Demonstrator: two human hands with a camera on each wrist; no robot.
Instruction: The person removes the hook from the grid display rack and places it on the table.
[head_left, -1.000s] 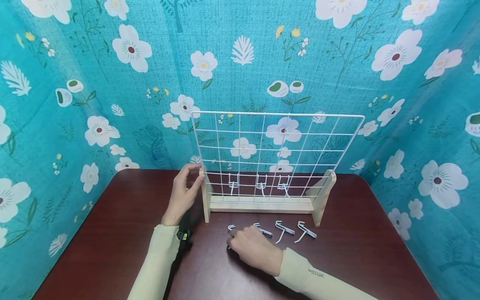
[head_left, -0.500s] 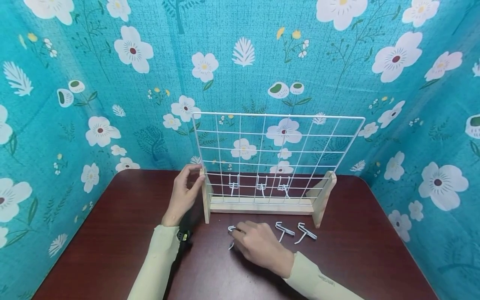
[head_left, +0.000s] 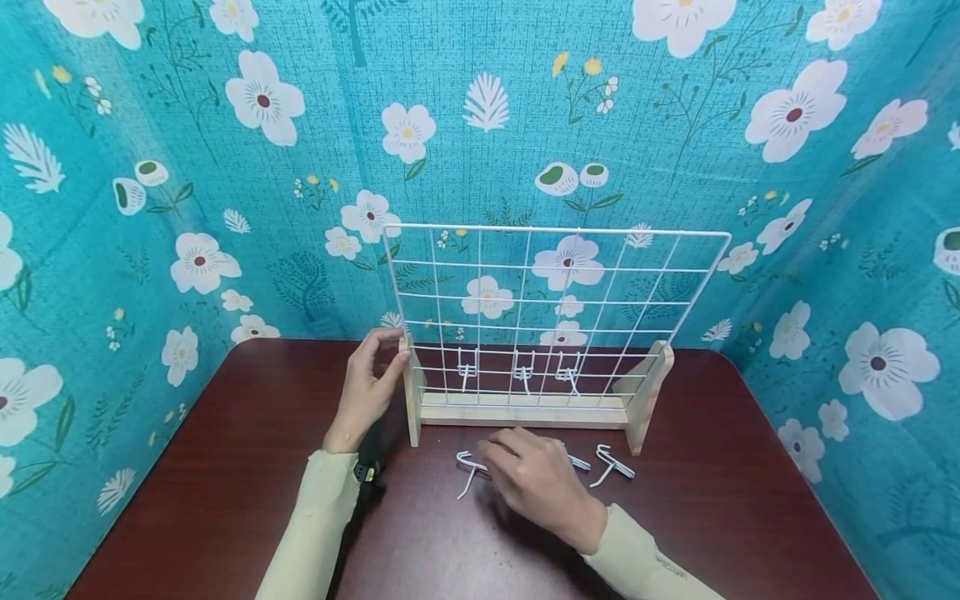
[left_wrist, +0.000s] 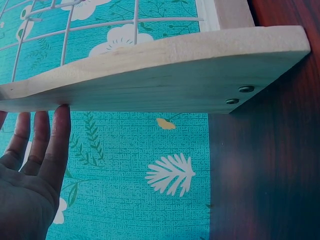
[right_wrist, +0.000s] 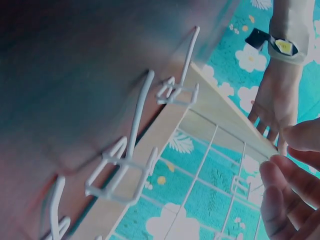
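My left hand [head_left: 367,392] is at the wooden left upright [head_left: 412,400] of a white wire grid rack [head_left: 555,267]. Its fingers [left_wrist: 60,132] lie fairly straight, tips touching the upright's outer face. My right hand [head_left: 540,483] hovers low over a row of metal hooks, with loosely bent fingers [right_wrist: 280,180] and nothing visible between thumb and fingertips. The leftmost hook [head_left: 468,482] lies beside its fingertips. To its right are a partly covered hook [head_left: 579,462] and another hook [head_left: 613,467]. The hand hides what lies under it in the head view; several hooks show in the right wrist view.
Three hooks hang on the grid's lower part: a left one [head_left: 468,367], a middle one [head_left: 522,368] and a right one [head_left: 568,371]. A dark red-brown table [head_left: 247,467] carries everything. Blue flowered cloth [head_left: 315,133] stands behind and at both sides.
My right hand has shifted right along the row of hooks, away from the leftmost hook, which is now mostly uncovered. My left hand has stayed at the upright.
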